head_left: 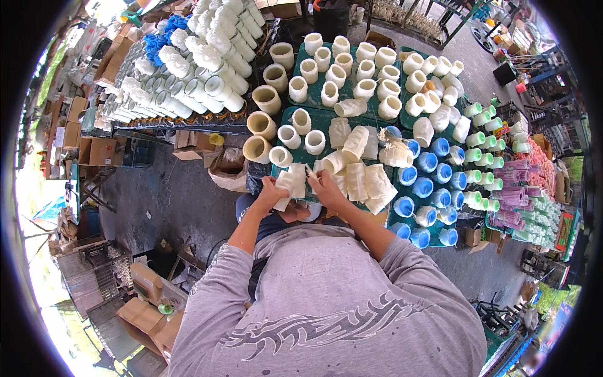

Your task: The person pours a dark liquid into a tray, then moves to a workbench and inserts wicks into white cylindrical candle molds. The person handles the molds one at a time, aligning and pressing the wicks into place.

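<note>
My left hand [270, 192] grips a cream, wax-like molded cylinder [285, 184] at the near edge of the green table. Beside it my right hand [325, 190] is closed around a small slim tool [309, 171], too small to name for certain, whose tip points at a second cream piece [297, 173]. To the right of my right hand lies a heap of cream molded cylinders [356, 179], several of them tipped over. Just beyond my hands stand several short hollow cream cylinders [289, 136] with their open ends up.
Wider tan cylinders [257, 149] line the table's left edge. Several blue-and-white cups [423, 187] stand at the right, with green [475, 137] and pink [515, 196] pieces beyond. White molded pieces [207, 56] are stacked at far left. An open sack [228, 168] sits on the floor.
</note>
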A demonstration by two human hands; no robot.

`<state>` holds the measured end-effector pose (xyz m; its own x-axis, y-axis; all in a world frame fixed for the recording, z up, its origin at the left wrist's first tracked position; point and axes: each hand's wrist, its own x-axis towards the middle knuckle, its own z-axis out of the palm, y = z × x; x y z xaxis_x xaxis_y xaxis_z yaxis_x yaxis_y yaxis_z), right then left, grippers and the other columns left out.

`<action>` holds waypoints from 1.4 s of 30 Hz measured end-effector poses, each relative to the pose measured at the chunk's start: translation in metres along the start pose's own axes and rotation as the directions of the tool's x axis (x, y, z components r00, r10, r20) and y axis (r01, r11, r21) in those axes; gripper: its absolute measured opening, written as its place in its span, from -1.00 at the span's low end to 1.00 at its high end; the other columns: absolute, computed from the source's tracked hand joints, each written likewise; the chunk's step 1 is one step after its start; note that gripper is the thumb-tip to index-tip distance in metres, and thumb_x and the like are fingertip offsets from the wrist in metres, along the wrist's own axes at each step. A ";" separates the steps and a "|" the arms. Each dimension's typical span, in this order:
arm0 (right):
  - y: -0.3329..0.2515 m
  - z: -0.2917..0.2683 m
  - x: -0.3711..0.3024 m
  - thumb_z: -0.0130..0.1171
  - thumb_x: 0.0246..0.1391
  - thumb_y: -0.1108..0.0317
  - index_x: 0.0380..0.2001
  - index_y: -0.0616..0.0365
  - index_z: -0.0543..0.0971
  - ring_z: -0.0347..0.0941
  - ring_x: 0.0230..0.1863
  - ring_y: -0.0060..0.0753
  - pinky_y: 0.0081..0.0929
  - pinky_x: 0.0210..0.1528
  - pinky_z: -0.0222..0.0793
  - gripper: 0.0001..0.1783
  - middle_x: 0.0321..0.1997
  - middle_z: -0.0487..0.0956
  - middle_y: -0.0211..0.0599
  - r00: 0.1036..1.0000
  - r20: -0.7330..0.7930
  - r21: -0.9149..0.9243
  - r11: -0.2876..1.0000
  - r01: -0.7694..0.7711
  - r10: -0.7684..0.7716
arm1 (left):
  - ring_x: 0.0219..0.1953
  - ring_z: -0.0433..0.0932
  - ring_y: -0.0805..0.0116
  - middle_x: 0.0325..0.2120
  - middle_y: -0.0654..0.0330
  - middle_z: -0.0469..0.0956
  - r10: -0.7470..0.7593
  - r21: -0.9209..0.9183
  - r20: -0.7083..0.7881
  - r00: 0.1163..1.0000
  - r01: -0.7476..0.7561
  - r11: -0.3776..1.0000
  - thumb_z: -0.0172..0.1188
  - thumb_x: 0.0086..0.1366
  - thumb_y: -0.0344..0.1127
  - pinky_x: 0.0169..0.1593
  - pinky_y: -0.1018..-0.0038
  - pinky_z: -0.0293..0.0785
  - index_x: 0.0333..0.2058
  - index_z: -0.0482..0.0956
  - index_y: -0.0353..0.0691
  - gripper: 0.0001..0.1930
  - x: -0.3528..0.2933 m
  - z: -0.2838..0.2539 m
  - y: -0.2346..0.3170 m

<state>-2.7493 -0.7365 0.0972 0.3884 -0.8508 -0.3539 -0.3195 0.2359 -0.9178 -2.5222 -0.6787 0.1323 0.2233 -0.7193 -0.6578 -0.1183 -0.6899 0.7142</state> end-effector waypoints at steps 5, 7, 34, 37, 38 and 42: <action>-0.041 -0.039 -0.007 0.06 0.53 0.20 -0.14 0.18 0.48 0.25 -0.35 -0.64 -0.46 -0.31 0.23 -0.76 -0.38 0.38 -0.52 0.991 0.136 0.230 0.973 -0.019 -0.013 | 0.07 0.60 0.26 0.11 -0.01 0.54 0.145 -0.193 0.114 0.983 -0.121 0.974 0.57 0.22 -0.07 0.12 0.36 0.58 0.32 0.29 -0.30 -0.15 -0.024 0.008 0.035; -0.072 -0.056 -0.019 0.11 0.51 0.24 -0.15 0.18 0.51 0.29 -0.32 -0.68 -0.50 -0.28 0.26 -0.79 -0.34 0.43 -0.55 0.987 0.158 0.250 0.968 -0.018 -0.023 | 0.07 0.61 0.32 0.10 0.04 0.59 0.184 -0.281 0.131 0.974 -0.141 0.949 0.53 0.28 -0.02 0.12 0.37 0.58 0.30 0.39 -0.32 -0.23 -0.028 0.008 0.044; -0.234 -0.127 -0.097 0.38 0.02 0.35 -0.27 0.18 0.69 0.63 -0.29 -0.01 -0.21 -0.23 0.52 -0.80 -0.31 0.66 -0.15 0.862 -0.002 -0.321 0.817 0.479 -0.506 | -0.15 0.72 0.03 -0.18 0.02 0.73 0.758 0.171 0.103 0.644 -0.762 0.624 0.31 0.14 -0.62 -0.01 0.26 0.61 0.03 0.68 -0.24 -0.56 -0.126 0.025 0.170; -0.238 -0.127 -0.096 0.38 0.01 0.30 -0.27 0.16 0.70 0.63 -0.28 0.02 -0.18 -0.21 0.53 -0.78 -0.31 0.66 -0.14 0.873 0.016 -0.369 0.809 0.458 -0.487 | -0.14 0.71 -0.02 -0.18 0.03 0.74 0.796 0.240 0.107 0.596 -0.792 0.561 0.36 0.11 -0.58 0.02 0.22 0.58 0.02 0.68 -0.22 -0.55 -0.125 0.024 0.170; -0.239 -0.127 -0.096 0.37 0.01 0.29 -0.28 0.16 0.69 0.63 -0.28 0.03 -0.17 -0.20 0.53 -0.77 -0.30 0.66 -0.14 0.885 0.023 -0.375 0.816 0.440 -0.466 | -0.15 0.70 -0.03 -0.19 0.04 0.74 0.816 0.277 0.111 0.567 -0.806 0.523 0.38 0.09 -0.56 0.02 0.21 0.57 0.02 0.69 -0.21 -0.55 -0.126 0.024 0.171; -0.241 -0.128 -0.094 0.38 0.02 0.31 -0.27 0.14 0.71 0.62 -0.32 0.02 -0.21 -0.23 0.52 -0.79 -0.32 0.67 -0.17 0.887 0.047 -0.407 0.802 0.437 -0.459 | -0.13 0.68 0.02 -0.16 0.10 0.73 0.844 0.414 0.203 0.496 -0.825 0.385 0.46 0.04 -0.45 0.02 0.21 0.50 0.06 0.68 -0.16 -0.48 -0.127 0.020 0.176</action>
<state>-2.8197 -0.7733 0.3748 0.5322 -0.8408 0.0989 -0.4382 -0.3735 -0.8176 -2.5911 -0.7107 0.3369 -0.1853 -0.9558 0.2285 -0.6300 0.2939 0.7188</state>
